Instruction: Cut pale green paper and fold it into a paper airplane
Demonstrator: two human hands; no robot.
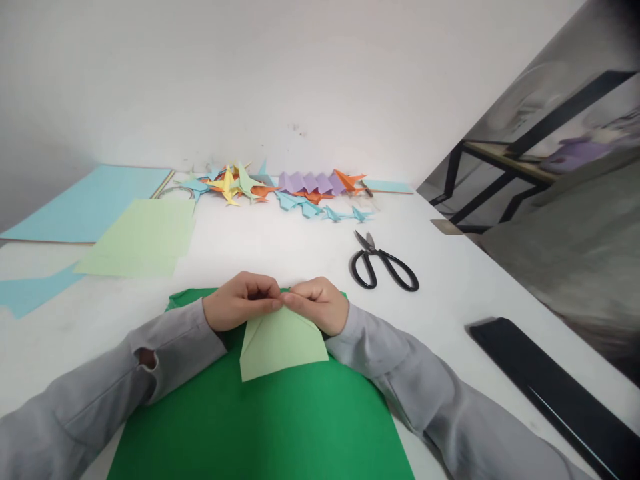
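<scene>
A light green paper (285,347) with slanting folded edges hangs over a large green sheet (265,427) at the front of the table. My left hand (243,300) pinches the top of this paper between thumb and fingers. Right beside it, my right hand (320,303) pinches the same top edge, and the two thumbs nearly touch. The fingertips hide the fold at the top. Beyond my right hand, black-handled scissors (373,250) lie with their blades slightly apart.
Pale green sheets (140,240) and blue sheets (90,203) lie at the left. Colourful folded paper figures (230,185) and a purple pleated strip (307,183) line the wall. A long black object (545,393) rests at the right, near the white table's (450,287) edge.
</scene>
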